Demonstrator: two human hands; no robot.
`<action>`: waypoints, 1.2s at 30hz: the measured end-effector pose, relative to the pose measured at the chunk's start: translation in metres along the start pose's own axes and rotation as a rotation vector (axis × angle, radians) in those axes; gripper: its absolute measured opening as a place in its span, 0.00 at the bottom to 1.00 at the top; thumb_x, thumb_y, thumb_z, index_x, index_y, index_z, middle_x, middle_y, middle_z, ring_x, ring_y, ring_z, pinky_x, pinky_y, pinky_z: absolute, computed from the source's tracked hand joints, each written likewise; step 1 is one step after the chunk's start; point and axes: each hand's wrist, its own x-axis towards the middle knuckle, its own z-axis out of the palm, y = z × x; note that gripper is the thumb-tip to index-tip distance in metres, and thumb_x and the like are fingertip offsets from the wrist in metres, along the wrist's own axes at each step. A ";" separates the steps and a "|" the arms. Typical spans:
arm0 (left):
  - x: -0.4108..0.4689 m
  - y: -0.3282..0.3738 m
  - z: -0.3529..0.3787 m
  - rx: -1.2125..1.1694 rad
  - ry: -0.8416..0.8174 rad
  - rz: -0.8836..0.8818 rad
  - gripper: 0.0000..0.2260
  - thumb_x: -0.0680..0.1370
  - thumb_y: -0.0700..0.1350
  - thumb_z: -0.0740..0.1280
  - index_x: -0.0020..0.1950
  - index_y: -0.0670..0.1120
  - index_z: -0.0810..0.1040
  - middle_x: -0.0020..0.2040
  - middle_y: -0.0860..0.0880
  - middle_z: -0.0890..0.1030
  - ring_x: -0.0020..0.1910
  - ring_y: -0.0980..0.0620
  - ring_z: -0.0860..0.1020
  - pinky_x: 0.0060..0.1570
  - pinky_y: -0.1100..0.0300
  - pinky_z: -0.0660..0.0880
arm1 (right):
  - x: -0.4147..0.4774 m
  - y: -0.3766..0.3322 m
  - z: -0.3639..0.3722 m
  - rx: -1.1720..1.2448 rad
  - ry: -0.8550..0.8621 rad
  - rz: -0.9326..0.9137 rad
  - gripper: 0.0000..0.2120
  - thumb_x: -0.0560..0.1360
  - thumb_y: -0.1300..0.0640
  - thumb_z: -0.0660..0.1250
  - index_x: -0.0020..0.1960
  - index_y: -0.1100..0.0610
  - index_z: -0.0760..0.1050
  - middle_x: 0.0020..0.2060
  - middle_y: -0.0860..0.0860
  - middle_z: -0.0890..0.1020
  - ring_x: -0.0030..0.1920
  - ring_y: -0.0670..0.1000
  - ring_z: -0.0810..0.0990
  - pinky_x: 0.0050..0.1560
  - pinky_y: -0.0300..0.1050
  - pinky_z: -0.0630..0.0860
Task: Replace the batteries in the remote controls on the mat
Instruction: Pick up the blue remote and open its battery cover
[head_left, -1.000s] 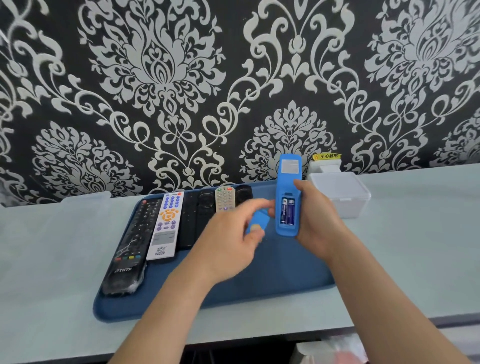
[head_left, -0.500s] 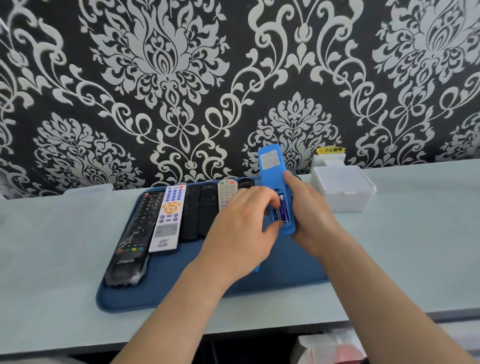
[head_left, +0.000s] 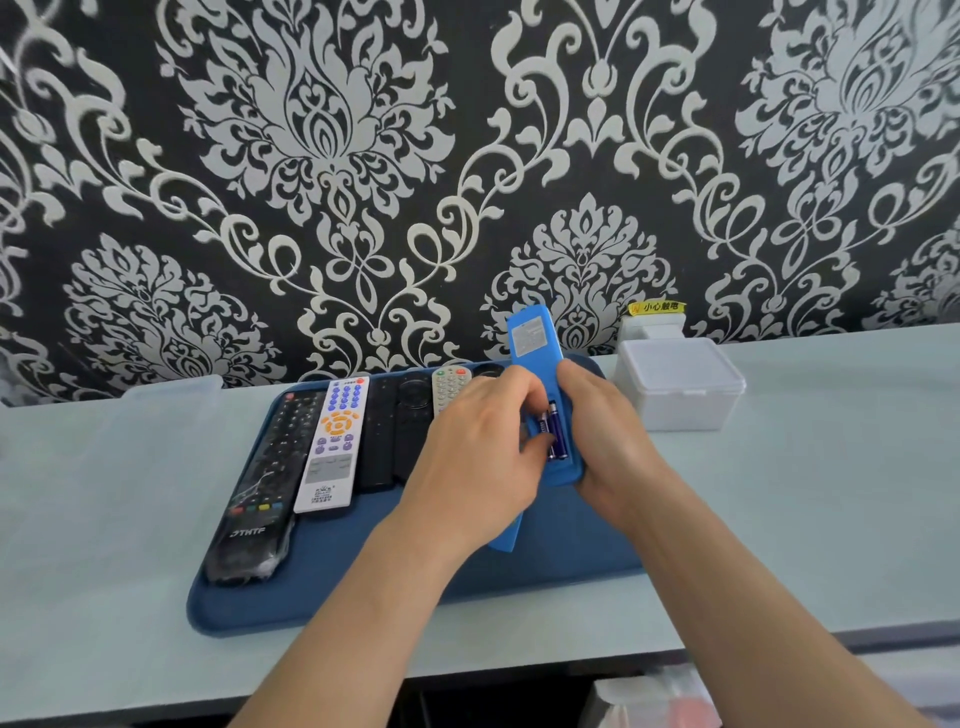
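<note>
My right hand grips a blue remote upright, back side toward me, its battery bay uncovered. Two dark blue batteries sit in the bay. My left hand has its fingertips and thumb curled onto the left battery, which leans partly out of the bay. A blue cover piece pokes out from under my left palm. Both hands hover above the blue mat. Several other remotes lie side by side on the mat's left half, among them a long black remote and a white remote.
A translucent lidded box stands right of the mat near the wall. Another clear box sits at the back left. The patterned wall rises just behind the pale table, whose front edge runs below the mat.
My left hand moved from beside the remote onto its battery bay, still keeping the blue cover under the palm. The remote tilted slightly left and one battery now leans out.
</note>
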 end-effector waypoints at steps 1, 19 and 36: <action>0.001 -0.001 0.000 -0.024 -0.007 -0.015 0.11 0.72 0.41 0.71 0.48 0.50 0.71 0.44 0.57 0.75 0.43 0.58 0.71 0.42 0.66 0.67 | 0.001 0.001 0.000 -0.022 0.012 -0.007 0.09 0.75 0.60 0.54 0.44 0.57 0.72 0.34 0.54 0.74 0.39 0.56 0.69 0.32 0.45 0.68; -0.001 0.002 0.005 -0.389 0.064 -0.142 0.17 0.71 0.32 0.69 0.50 0.52 0.71 0.39 0.53 0.76 0.37 0.56 0.75 0.38 0.66 0.74 | 0.002 -0.002 0.007 0.085 0.027 0.026 0.13 0.76 0.52 0.56 0.50 0.57 0.76 0.39 0.57 0.75 0.41 0.57 0.73 0.43 0.53 0.70; 0.008 -0.006 -0.012 -1.023 0.280 -0.523 0.17 0.76 0.29 0.54 0.48 0.45 0.78 0.32 0.53 0.73 0.32 0.57 0.73 0.35 0.62 0.75 | -0.001 -0.010 -0.008 0.356 -0.232 0.192 0.17 0.82 0.54 0.56 0.59 0.61 0.79 0.49 0.59 0.83 0.49 0.61 0.83 0.53 0.68 0.78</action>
